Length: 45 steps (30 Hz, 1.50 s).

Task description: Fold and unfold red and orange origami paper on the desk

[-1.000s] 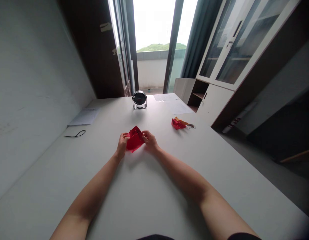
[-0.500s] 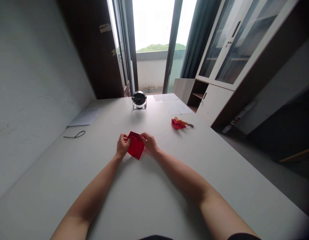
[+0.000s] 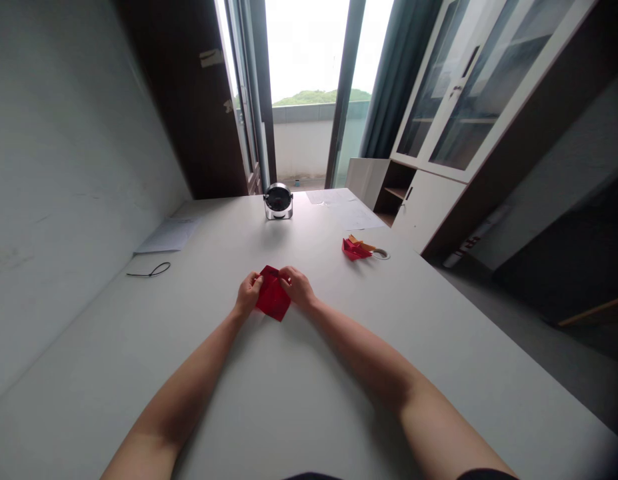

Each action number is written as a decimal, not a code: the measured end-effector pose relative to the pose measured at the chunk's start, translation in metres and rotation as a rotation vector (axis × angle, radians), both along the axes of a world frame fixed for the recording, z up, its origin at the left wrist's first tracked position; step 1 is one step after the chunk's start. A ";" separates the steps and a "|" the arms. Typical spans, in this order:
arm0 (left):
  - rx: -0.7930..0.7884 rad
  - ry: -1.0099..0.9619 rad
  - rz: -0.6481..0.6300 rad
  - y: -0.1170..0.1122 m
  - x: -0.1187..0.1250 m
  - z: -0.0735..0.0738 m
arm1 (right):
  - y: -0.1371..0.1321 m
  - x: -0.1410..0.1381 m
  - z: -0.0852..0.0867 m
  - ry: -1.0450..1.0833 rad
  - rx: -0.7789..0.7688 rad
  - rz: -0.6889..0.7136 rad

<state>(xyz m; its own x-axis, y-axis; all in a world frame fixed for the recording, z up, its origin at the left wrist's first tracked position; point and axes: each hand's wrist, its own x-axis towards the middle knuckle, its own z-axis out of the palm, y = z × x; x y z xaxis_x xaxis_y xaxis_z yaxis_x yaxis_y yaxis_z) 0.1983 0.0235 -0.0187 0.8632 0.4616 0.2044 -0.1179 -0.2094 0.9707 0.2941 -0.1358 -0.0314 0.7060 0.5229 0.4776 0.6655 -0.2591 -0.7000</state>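
A piece of red folded paper (image 3: 274, 297) is held between my two hands over the middle of the white table (image 3: 289, 387). My left hand (image 3: 249, 292) pinches its upper left edge, thumb on top. On the other side, my right hand (image 3: 296, 287) is closed on the upper right edge, with its fingertips on the paper. The paper's lower corner points toward me. My fingers cover parts of both side edges, so the exact folds there are hard to make out.
Right of my hands lie red and orange folded papers (image 3: 356, 248) beside a roll of tape (image 3: 381, 254). A small round black and silver device (image 3: 278, 201) stands at the back. Leftward are a black cable tie (image 3: 149, 271) and paper sheets (image 3: 169, 236); more sheets (image 3: 353, 215) lie back right.
The red paper has turned slightly and its top part looks changed in shape between my fingers. My left hand has shifted a little to the right; my right hand stays nearly in place.
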 end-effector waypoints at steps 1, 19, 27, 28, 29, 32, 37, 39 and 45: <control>0.000 0.010 -0.015 0.000 0.001 -0.001 | -0.001 -0.001 0.001 -0.011 -0.017 -0.008; -0.105 0.017 -0.107 0.011 0.006 -0.015 | -0.008 -0.008 0.012 -0.235 -0.171 -0.053; -0.142 0.021 -0.095 0.011 0.008 -0.014 | -0.008 -0.010 0.013 -0.293 -0.188 -0.007; -0.149 0.025 -0.100 0.011 0.008 -0.014 | -0.008 -0.010 0.012 -0.293 -0.194 -0.007; -0.156 0.030 -0.106 0.011 0.007 -0.013 | -0.007 -0.010 0.012 -0.292 -0.198 -0.013; -0.179 0.038 -0.115 0.010 0.007 -0.013 | -0.007 -0.008 0.011 -0.287 -0.193 -0.050; -0.251 0.025 -0.124 0.009 0.006 -0.014 | -0.005 -0.002 0.007 -0.181 -0.113 -0.098; -0.329 0.001 -0.121 0.011 0.007 -0.015 | -0.004 0.002 0.004 -0.093 -0.044 -0.103; -0.635 -0.192 -0.031 0.022 0.012 -0.014 | -0.001 0.013 -0.003 0.298 0.279 -0.106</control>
